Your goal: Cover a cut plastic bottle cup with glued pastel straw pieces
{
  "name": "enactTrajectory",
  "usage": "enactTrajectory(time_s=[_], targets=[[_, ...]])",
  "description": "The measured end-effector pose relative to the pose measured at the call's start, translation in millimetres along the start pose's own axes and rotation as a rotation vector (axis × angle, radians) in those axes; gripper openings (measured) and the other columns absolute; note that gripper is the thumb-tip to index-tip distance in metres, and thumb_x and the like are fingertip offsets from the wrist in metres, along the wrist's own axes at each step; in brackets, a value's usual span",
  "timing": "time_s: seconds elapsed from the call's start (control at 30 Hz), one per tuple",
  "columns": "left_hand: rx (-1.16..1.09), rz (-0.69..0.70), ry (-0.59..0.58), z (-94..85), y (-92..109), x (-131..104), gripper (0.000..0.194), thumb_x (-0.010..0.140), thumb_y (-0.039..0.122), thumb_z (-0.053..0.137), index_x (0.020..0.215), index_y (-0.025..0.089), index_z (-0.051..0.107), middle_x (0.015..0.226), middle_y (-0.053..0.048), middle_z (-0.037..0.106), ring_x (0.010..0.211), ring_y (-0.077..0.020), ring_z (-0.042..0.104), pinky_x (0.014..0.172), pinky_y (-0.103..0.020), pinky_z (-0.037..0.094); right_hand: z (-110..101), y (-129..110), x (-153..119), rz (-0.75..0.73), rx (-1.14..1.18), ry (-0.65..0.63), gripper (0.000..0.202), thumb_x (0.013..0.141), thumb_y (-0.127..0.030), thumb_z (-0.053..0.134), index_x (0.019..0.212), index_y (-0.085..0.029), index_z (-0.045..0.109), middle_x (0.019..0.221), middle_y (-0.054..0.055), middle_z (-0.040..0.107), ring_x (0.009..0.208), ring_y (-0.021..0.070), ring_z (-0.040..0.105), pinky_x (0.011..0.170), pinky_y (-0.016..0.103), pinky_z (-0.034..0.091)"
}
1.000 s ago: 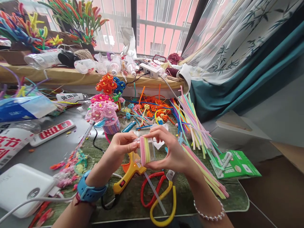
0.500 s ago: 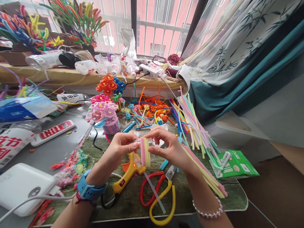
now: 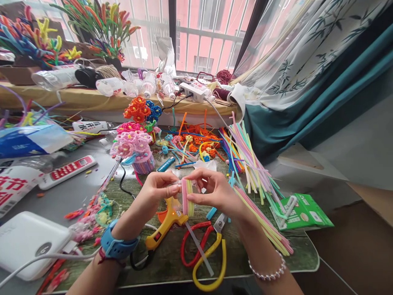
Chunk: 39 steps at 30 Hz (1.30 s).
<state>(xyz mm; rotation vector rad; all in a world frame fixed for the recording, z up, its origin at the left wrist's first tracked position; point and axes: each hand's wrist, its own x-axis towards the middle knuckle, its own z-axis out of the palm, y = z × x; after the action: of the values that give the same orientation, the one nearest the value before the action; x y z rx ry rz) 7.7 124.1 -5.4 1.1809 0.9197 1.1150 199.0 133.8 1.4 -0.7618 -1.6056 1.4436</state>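
Note:
Between my hands is a clear plastic cup-like piece, perhaps a cut bottle, with pink and yellow pipe cleaners (image 3: pixel 188 203) wrapped around it. My left hand (image 3: pixel 159 189) is closed on its clear left end. The thumb and fingers of my right hand (image 3: pixel 211 190) press on the yellow and pink bands from the right. Just beneath lies a yellow hot glue gun (image 3: pixel 166 232) with a clear glue stick (image 3: pixel 200 249) poking out of its back. Scissors (image 3: pixel 215 254) with one red and one yellow handle loop rest beside it.
Loose pastel pipe cleaners (image 3: pixel 254 155) lie to the right, near a green packet (image 3: pixel 303 211). A pot of pink pipe-cleaner flowers (image 3: pixel 135 149) stands behind my left hand. At left are a white power bank (image 3: pixel 30 246) and a remote control (image 3: pixel 69 171). Bottles line the windowsill (image 3: pixel 107 100).
My right hand's fingers have moved left, from the clear right end onto the yellow and pink bands. The left hand keeps its hold nearly unmoved.

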Motion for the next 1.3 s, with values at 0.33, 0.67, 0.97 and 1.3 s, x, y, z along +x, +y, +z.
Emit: enactTrajectory(time_s=[0.33,0.67,0.97,1.3], targets=[[-0.008,-0.002,0.000,-4.5,-2.5,0.7,0.017,0.058,0.030,0.082,0.059,0.016,0.074,0.056,0.001,0.058,0.056,-0.0106,0.051,0.054,-0.021,0.038,-5.7,4.8,-2.6,-0.119,-0.139,-0.096,0.051,0.065,-0.027,0.086,0.111,-0.021,0.066,0.097,0.002,0.057,0.084,0.0169,0.049,0.074,0.030,0.039],[-0.053,-0.027,0.032,-4.1,1.2,0.6,0.022,0.054,0.034,0.084,0.061,0.015,0.075,0.056,0.002,0.058,0.055,-0.0093,0.049,0.053,-0.020,0.036,-3.4,-9.0,-4.8,-0.243,-0.348,-0.118,0.062,0.066,-0.021,0.087,0.124,-0.024,0.063,0.100,0.001,0.054,0.087,0.0160,0.049,0.076,0.029,0.044],[-0.069,-0.073,0.015,-5.0,4.4,-0.7,0.028,0.052,0.037,0.084,0.057,0.013,0.072,0.057,0.000,0.059,0.055,-0.0111,0.049,0.053,-0.021,0.036,-8.0,-7.0,-4.3,-0.273,-0.263,-0.155,0.061,0.075,-0.036,0.081,0.132,-0.029,0.059,0.107,0.003,0.056,0.094,0.0168,0.051,0.081,0.031,0.045],[-0.070,-0.049,0.037,-4.8,3.2,0.7,0.028,0.053,0.038,0.084,0.059,0.014,0.072,0.057,-0.001,0.058,0.056,-0.0121,0.047,0.055,-0.023,0.035,-7.0,-6.2,-5.6,-0.250,-0.298,-0.140,0.065,0.074,-0.035,0.082,0.134,-0.032,0.057,0.111,0.004,0.055,0.096,0.0188,0.051,0.082,0.032,0.047]])
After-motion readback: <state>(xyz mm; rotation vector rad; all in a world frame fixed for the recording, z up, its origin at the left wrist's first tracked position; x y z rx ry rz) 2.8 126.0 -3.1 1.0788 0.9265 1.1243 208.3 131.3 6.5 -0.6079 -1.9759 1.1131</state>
